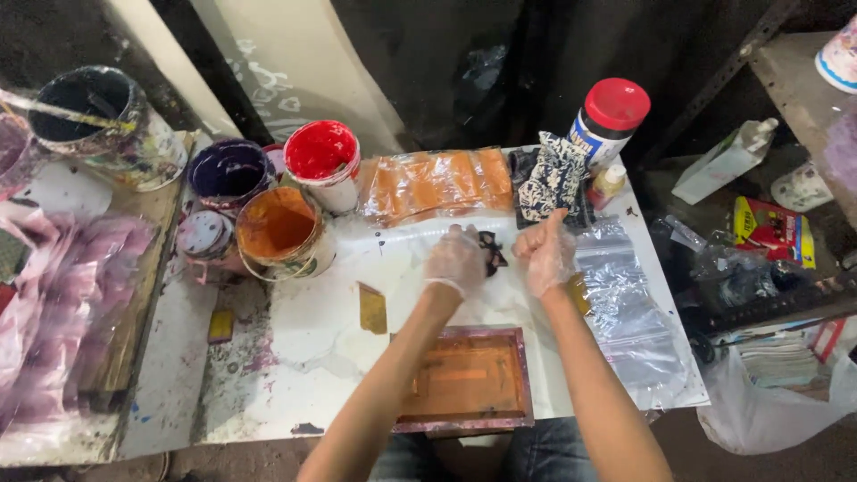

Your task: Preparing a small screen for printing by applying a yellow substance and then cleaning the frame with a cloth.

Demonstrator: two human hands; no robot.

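Note:
Both my hands wear thin clear plastic gloves. My left hand (455, 259) and my right hand (546, 254) meet over the white, paint-stained table (295, 330), and between them they pinch a small dark patterned piece (489, 251). My right thumb points up. Under my forearms, at the near edge, lies a wooden-framed printing screen (469, 382) stained orange. A small brownish-yellow scraper (372, 308) lies left of my left wrist.
Open paint tubs stand at the back left: orange (275, 228), red (321, 152), dark purple (228, 171) and a black one (94, 112). Orange-stained plastic sheets (437, 183), a black-and-white patterned cloth (549, 178) and a red-capped jar (610, 118) line the back. A clear plastic bag (629, 312) lies at right.

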